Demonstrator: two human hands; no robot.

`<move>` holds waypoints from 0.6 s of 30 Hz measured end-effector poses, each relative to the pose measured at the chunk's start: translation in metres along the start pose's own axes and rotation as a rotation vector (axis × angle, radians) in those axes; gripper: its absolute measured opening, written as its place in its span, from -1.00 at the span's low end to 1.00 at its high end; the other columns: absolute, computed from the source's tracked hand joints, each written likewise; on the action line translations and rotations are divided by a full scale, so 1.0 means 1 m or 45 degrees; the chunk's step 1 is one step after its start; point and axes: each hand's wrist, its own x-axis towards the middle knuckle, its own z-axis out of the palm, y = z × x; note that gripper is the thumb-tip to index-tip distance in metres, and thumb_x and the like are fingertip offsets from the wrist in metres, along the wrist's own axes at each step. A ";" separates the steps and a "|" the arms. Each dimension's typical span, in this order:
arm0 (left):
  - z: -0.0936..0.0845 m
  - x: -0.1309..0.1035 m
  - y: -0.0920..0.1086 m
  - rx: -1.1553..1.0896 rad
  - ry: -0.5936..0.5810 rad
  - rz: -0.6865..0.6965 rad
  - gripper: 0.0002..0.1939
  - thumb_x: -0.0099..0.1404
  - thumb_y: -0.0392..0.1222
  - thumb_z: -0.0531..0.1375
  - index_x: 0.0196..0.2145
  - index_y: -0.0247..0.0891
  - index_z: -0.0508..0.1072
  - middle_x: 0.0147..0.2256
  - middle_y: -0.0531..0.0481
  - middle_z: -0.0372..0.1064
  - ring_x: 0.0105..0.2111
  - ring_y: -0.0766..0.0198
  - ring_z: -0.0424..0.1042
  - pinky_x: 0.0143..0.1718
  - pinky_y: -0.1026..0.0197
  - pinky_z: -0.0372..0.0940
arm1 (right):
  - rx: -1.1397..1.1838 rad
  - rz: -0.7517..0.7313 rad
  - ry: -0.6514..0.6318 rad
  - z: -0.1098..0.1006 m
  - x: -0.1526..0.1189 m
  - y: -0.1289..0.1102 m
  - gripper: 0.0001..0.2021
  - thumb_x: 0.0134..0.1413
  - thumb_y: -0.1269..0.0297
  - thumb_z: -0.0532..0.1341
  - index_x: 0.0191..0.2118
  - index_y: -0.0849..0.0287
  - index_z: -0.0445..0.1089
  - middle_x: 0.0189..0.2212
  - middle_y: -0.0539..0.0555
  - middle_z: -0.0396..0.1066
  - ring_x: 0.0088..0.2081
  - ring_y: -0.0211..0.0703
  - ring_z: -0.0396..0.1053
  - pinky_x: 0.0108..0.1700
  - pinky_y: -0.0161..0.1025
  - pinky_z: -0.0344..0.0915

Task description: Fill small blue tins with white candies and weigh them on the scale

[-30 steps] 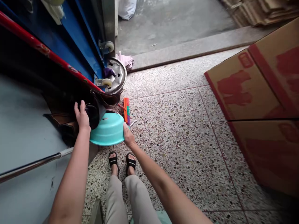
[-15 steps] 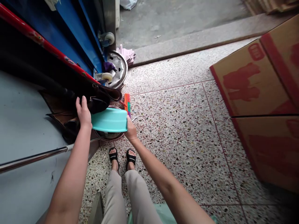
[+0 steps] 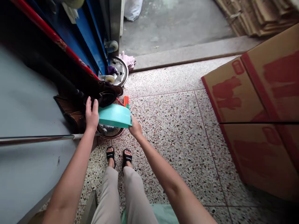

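Observation:
A turquoise plastic basin (image 3: 114, 114) is tilted on its side between my hands, with its inside hidden. My right hand (image 3: 135, 127) grips its right end at the rim. At the opposite end, my left hand (image 3: 92, 114) holds it against the palm, two fingers stretched up and apart, the thumb hidden. Below the basin is a round container (image 3: 111, 132) with a reddish rim, partly covered. Just beyond stands an orange brush head (image 3: 126, 101) with coloured bristles. Dark leather-like items (image 3: 108, 93) lie close to my left hand.
Cardboard boxes (image 3: 235, 99) are stacked at right. A metal rail (image 3: 46, 140) runs along the left. Blue panels with casters (image 3: 109, 79), a round metal disc (image 3: 122, 73) and pink cloth (image 3: 128, 59) are near the raised threshold (image 3: 182, 59). My sandalled feet (image 3: 119, 157) stand on the speckled floor.
My hands and the basin have shifted slightly right in view, and the basin has tipped, its right end lower. More of the round container shows beneath. The camera view has moved too.

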 end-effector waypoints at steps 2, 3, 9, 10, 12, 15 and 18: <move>-0.010 -0.033 0.010 -0.017 -0.029 0.061 -0.46 0.24 0.07 0.14 0.13 -0.16 0.27 0.20 -0.07 0.16 0.22 0.16 0.10 0.24 0.11 -0.02 | -0.028 0.037 0.001 -0.013 -0.013 -0.002 -0.26 -0.11 0.46 0.08 0.29 0.22 -0.01 0.04 0.22 0.36 -0.10 0.11 0.38 -0.07 -0.08 0.30; -0.016 -0.053 0.015 -0.010 -0.033 0.084 -0.50 0.25 0.06 0.13 0.10 -0.16 0.31 0.17 -0.06 0.20 0.21 0.15 0.13 0.24 0.10 0.00 | -0.027 0.071 -0.003 -0.020 -0.021 -0.002 -0.26 -0.13 0.46 0.08 0.28 0.20 0.02 -0.04 0.20 0.42 -0.14 0.09 0.40 -0.09 -0.09 0.30; -0.076 -0.195 0.016 0.153 0.161 -0.013 -0.64 0.32 -0.03 0.04 -0.01 -0.16 0.42 0.08 -0.06 0.32 0.18 0.14 0.16 0.22 0.11 0.04 | 0.184 0.221 -0.108 -0.052 -0.060 0.013 -0.55 -0.16 0.33 0.03 -0.12 0.27 0.46 -0.36 0.14 0.51 -0.31 -0.02 0.39 -0.23 -0.19 0.32; -0.085 -0.212 0.008 0.202 0.235 -0.079 -0.65 0.32 -0.03 0.03 -0.02 -0.17 0.42 0.07 -0.07 0.34 0.16 0.14 0.19 0.21 0.11 0.07 | 0.194 0.232 -0.116 -0.056 -0.066 0.014 -0.57 -0.17 0.31 0.02 -0.17 0.30 0.47 -0.39 0.15 0.51 -0.34 -0.03 0.38 -0.26 -0.19 0.33; -0.095 -0.232 -0.014 0.327 0.340 -0.226 -0.64 0.32 -0.04 0.02 -0.03 -0.21 0.42 0.03 -0.13 0.36 0.11 0.12 0.27 0.17 0.09 0.13 | 0.183 0.226 -0.103 -0.063 -0.077 0.012 -0.55 -0.16 0.29 0.01 -0.16 0.34 0.46 -0.37 0.18 0.51 -0.34 -0.02 0.39 -0.27 -0.19 0.33; -0.083 -0.228 -0.052 0.566 0.227 -0.214 -0.60 0.33 -0.06 -0.02 0.01 -0.28 0.38 0.07 -0.21 0.32 0.14 0.07 0.22 0.19 0.00 0.10 | 0.208 0.176 0.002 -0.074 -0.092 0.002 -0.44 -0.09 0.24 0.02 0.07 0.32 0.33 -0.14 0.23 0.48 -0.19 0.04 0.40 -0.16 -0.15 0.33; -0.035 -0.194 -0.086 0.796 -0.001 0.074 -0.53 0.35 -0.11 -0.10 0.12 -0.37 0.27 0.19 -0.27 0.15 0.26 0.03 -0.01 0.26 -0.09 -0.06 | 0.227 0.120 0.114 -0.085 -0.109 -0.013 -0.33 -0.01 0.16 0.05 0.26 0.25 0.08 0.01 0.24 0.39 -0.09 0.09 0.39 -0.11 -0.14 0.31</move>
